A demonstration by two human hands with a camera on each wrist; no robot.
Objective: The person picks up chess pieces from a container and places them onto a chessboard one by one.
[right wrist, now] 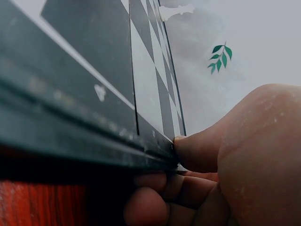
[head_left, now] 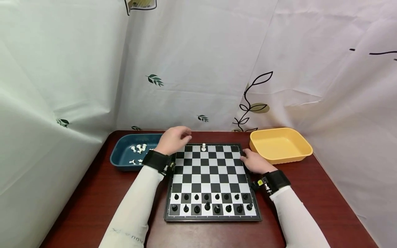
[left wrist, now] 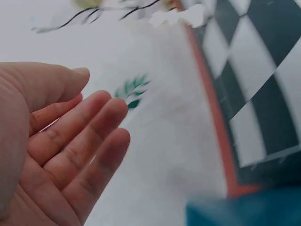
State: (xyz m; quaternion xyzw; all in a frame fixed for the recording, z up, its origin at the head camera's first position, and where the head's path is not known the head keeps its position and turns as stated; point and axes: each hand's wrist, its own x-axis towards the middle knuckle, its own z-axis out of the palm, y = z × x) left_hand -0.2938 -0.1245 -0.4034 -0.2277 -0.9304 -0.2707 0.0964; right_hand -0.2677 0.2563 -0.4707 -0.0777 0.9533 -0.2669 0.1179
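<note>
Chessboard (head_left: 211, 179) — flat black-and-white chequered board with a dark frame, lying square on a reddish-brown table (head_left: 310, 193) in front of the person. Sixteen black pieces (head_left: 211, 203) fill its two nearest rows; one white piece (head_left: 203, 147) stands alone on the far row. Right hand (head_left: 255, 162) grips the board's right edge, thumb on top and fingers curled beneath the frame. Left hand (head_left: 174, 139) hovers over the far-left corner, fingers loosely extended and holding nothing — the wrist view is blurred, but the palm appears empty. Blue tray (head_left: 124, 162) with loose white pieces (head_left: 138, 151) sits left of the board; yellow tray (head_left: 280, 144) sits right.
</note>
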